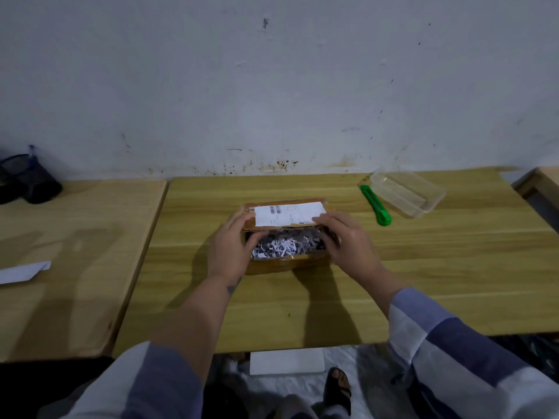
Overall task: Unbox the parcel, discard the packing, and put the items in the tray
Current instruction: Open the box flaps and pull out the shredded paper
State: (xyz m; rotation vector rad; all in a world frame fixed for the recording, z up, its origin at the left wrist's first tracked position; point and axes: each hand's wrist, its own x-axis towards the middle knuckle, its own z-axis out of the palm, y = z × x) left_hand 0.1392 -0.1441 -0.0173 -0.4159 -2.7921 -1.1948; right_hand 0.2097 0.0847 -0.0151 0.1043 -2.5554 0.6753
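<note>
Nearest, two forearms in striped sleeves reach forward over the counter [393,267]; the left hand [231,249] curls its fingers over the left end of the parcel [287,237], and the right hand [348,237] curls over the right end, thumb on the labelled flap [289,213], likely to spread the box open. Middle: parcel at counter centre, near half open, shredded paper [284,244] filling it, items hidden beneath. Farther right, well apart: green box cutter [376,205] just beside the clear, empty tray [406,193], presumably awaiting the items.
</note>
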